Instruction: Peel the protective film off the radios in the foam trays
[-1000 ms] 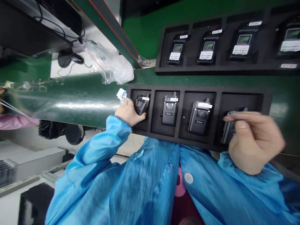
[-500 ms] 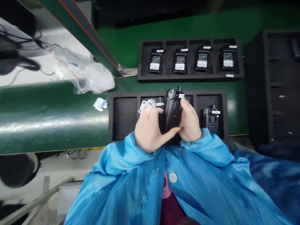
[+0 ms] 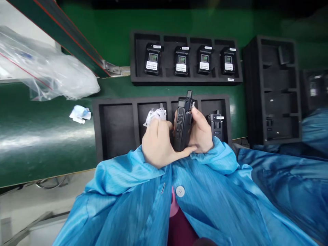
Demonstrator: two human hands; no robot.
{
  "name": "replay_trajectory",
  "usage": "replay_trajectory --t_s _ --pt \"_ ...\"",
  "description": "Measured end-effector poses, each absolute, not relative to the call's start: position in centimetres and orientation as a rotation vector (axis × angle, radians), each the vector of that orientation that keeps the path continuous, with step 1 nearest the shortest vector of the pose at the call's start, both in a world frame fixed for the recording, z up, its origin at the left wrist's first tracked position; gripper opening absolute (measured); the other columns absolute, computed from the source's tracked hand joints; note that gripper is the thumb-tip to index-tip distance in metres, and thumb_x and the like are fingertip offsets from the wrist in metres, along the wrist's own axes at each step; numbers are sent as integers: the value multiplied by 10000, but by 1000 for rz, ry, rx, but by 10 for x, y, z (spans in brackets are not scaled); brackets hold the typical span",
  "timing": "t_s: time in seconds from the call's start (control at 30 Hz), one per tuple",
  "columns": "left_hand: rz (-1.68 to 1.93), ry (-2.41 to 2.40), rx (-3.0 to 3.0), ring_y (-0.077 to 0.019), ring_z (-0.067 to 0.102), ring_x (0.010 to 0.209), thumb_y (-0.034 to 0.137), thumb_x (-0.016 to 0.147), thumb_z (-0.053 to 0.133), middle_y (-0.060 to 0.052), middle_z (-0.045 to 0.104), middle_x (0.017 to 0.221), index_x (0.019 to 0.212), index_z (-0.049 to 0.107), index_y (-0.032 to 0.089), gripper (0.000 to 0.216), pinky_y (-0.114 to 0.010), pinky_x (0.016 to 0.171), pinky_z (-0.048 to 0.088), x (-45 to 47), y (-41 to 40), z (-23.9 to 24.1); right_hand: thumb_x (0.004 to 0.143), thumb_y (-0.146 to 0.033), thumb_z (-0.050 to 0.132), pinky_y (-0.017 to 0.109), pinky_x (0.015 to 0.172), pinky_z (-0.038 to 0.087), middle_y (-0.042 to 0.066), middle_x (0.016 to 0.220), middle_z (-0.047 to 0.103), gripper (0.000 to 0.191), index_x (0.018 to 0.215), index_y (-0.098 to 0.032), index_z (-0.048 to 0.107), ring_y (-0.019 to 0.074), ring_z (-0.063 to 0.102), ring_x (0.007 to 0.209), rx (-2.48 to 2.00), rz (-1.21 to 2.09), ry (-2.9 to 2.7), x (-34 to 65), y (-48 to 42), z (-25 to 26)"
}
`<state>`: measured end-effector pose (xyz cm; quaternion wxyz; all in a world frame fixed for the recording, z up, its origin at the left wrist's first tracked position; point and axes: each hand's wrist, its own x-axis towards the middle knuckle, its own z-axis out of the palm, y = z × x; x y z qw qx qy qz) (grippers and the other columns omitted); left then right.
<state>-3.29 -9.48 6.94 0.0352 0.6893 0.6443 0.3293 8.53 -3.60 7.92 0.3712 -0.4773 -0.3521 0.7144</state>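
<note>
The green belt [image 3: 38, 136] fills the width of the view, with the sleeves of a blue coat [image 3: 128, 198] rising from six o'clock. At three o'clock a stack of black foam trays [image 3: 271, 89] stands on edge. The near tray [image 3: 115, 102] lies straight ahead of the hands. Its pocket at nine o'clock is bare, and its pocket at three o'clock holds a second radio [image 3: 216, 123]. The far tray [image 3: 184, 81], at twelve o'clock, carries four radios face up, each with a white label. A clear plastic bag [image 3: 51, 75] slumps at ten o'clock.

Both hands meet over the middle of the near tray, clasped on one black radio [image 3: 182, 126].
- The left hand [image 3: 156, 143] wraps its side from nine o'clock, with the thumb under its foot.
- The right hand [image 3: 203, 131] closes on it from three o'clock.
- The radio is upright between them, raised off the tray. Its long axis runs six to twelve, aerial stub at twelve, and its buttoned edge faces the camera.
- Neither hand is nearer; both touch it.

A wad of clear film [image 3: 155, 114] is pinched in the left fingers, at eleven o'clock from that hand. A pale scrap [image 3: 80, 113] lies on the belt at nine o'clock.
</note>
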Motion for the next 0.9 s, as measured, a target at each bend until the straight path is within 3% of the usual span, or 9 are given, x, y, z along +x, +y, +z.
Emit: replay_trajectory --t_s 0.17,0.33,0.4,0.53,0.73,0.9 --pt "913 2020 2094 -238 564 697 828 697 568 -76 532 726 800 478 224 619 -400 584 470 -34 -95 73 888 -644 429 413 798 598 29 1030 683 492 1199 -295 582 244 655 1065 -1249 1752 -1033 84 -37 76" --pt "799 2006 2047 -223 566 670 854 689 544 -50 507 680 720 469 231 628 -372 574 446 -35 -94 78 925 -660 301 415 829 586 48 1039 683 545 1207 -282 575 244 629 1127 -1383 1649 -1161 83 -36 75" --pt "814 1967 2022 -208 548 648 802 723 564 -38 490 660 694 452 229 585 -357 571 433 -36 -92 79 930 -674 263 410 842 579 53 1041 684 570 1214 -282 565 239 624 1136 -1440 1613 -1202 82 -36 75" --pt "877 1802 1961 -167 489 623 515 879 520 -17 455 653 664 392 226 382 -330 560 389 -49 -93 80 919 -722 227 408 874 568 26 1116 670 591 1243 -320 514 224 613 1162 -1353 1627 -1202 81 -37 76" --pt "833 1802 1806 -136 407 575 381 903 505 7 409 611 626 368 218 349 -320 548 331 -98 -114 75 791 -556 672 376 1063 493 26 1199 641 525 1170 -259 463 199 595 1186 -926 1990 -1203 61 -38 77" --pt "1091 2191 1506 -154 453 577 447 907 466 18 488 596 673 504 224 325 -336 555 353 -163 -146 62 800 -423 675 410 1042 498 58 1145 646 391 1043 -234 434 209 617 1134 -1123 2058 -1345 3 -48 56"
